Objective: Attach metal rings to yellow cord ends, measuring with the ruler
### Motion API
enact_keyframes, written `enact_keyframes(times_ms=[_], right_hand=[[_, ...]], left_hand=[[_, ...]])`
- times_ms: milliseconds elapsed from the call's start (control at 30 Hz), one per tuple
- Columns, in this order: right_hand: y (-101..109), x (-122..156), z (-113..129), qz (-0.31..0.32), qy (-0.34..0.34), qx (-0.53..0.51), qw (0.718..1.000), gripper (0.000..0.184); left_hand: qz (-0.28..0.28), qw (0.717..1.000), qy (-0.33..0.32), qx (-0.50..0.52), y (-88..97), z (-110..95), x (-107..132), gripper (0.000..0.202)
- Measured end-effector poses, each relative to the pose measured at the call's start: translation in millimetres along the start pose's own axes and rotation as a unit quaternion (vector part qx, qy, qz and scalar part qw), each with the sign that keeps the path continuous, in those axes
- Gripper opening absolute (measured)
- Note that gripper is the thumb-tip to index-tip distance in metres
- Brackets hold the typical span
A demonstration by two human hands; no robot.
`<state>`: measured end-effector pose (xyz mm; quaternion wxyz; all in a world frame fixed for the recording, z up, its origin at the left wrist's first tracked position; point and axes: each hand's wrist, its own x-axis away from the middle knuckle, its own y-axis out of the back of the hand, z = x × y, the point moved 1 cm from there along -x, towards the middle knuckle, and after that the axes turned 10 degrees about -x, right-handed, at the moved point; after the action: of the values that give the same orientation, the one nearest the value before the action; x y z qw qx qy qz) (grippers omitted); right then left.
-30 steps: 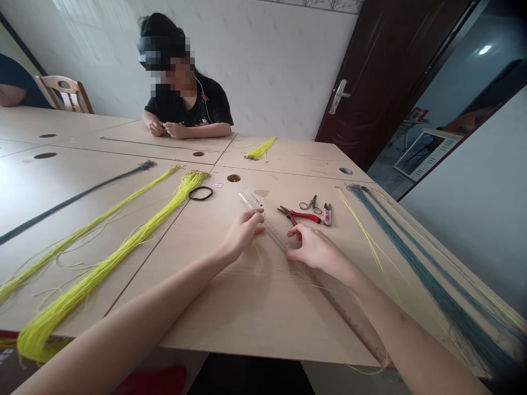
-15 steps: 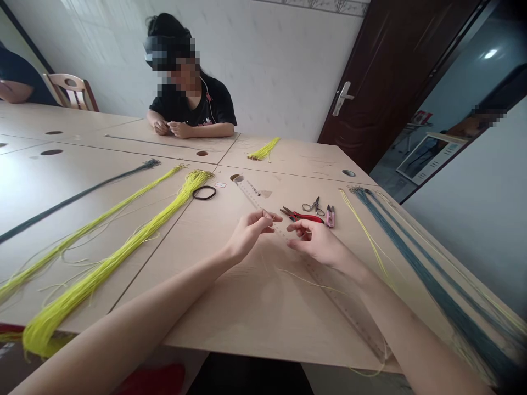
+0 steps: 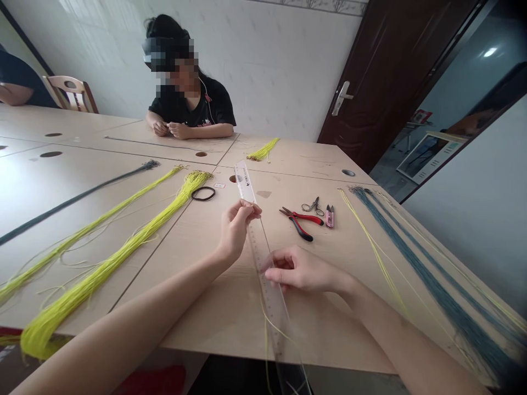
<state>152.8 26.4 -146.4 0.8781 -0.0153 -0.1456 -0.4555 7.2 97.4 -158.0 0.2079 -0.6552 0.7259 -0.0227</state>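
A long clear plastic ruler lies on the wooden table, running from the far middle toward me and past the near edge. My left hand pinches its upper part with closed fingers. My right hand grips the ruler lower down, fingers curled over it. A thin yellow cord runs along the ruler's lower part and hangs off the table edge.
Red-handled pliers, small scissors and pink snips lie right of the ruler. Yellow cord bundles stretch at left, blue cords at right, a black ring beyond. A person in black sits across the table.
The ruler has swung from a diagonal to nearly straight toward me. My right hand moved down and left along it and now grips it; my left hand stays near its upper part.
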Motion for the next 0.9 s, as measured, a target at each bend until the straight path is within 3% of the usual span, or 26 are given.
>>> enact_keyframes(times_ms=[300, 467, 700, 800, 900], right_hand=[[-8.6, 3.4, -1.2, 0.103, -0.05, 0.055, 0.992, 0.026], [-10.9, 4.3, -1.5, 0.143, -0.071, 0.057, 0.986, 0.021], [-11.6, -2.1, -4.7, 0.034, 0.004, -0.044, 0.998, 0.02], [-9.8, -4.0, -4.0, -0.035, 0.053, -0.076, 0.995, 0.025], [-6.0, -3.5, -1.0, -0.093, 0.107, -0.119, 0.983, 0.028]], left_hand=[[-0.098, 0.994, 0.023, 0.032, 3.6, 2.9, -6.4, 0.013], [-0.096, 0.994, 0.031, 0.031, 2.8, 2.4, -6.5, 0.013], [-0.115, 0.993, 0.014, 0.037, 4.6, -0.2, -8.6, 0.013], [-0.144, 0.989, 0.014, 0.029, 9.0, 3.5, -11.9, 0.01], [-0.138, 0.99, 0.018, 0.013, 9.7, 5.2, -11.6, 0.009]])
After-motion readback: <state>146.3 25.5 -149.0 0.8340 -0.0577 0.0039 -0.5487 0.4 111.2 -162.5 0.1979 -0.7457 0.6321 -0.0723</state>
